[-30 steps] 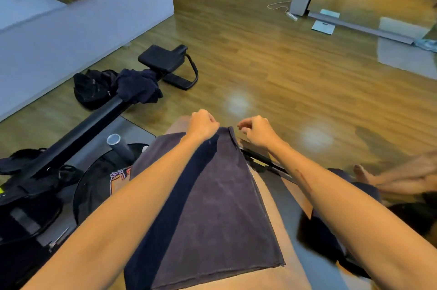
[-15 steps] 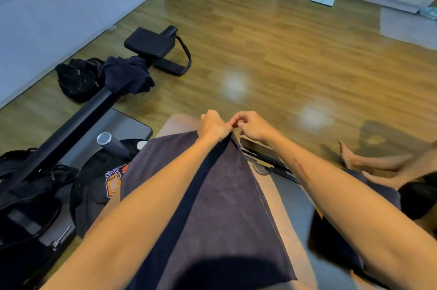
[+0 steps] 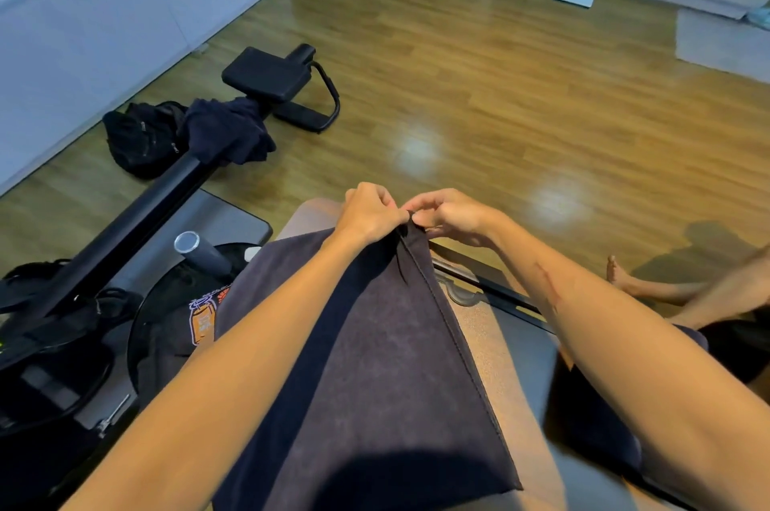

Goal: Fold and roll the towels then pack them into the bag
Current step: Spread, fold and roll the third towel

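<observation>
A dark grey towel (image 3: 387, 352) lies flat along a tan padded bench (image 3: 496, 348) in front of me. My left hand (image 3: 366, 212) and my right hand (image 3: 452, 214) meet at the towel's far right corner, both pinching that corner between fingers and thumb. Another dark blue towel (image 3: 227, 131) hangs crumpled over the black rail of an exercise machine at the left. A black bag (image 3: 141, 137) sits on the floor beside it.
A black rowing-type machine (image 3: 125, 214) runs diagonally at the left, its seat pad (image 3: 266, 73) farther out. A round black item with an orange print (image 3: 183, 319) and a grey tube (image 3: 200, 252) lie left of the bench. Another person's bare legs (image 3: 683, 289) rest at the right. Wooden floor lies beyond.
My hands, a little apart on the towel's far edge a second ago, have come together at its far right corner. The camera has tilted down slightly.
</observation>
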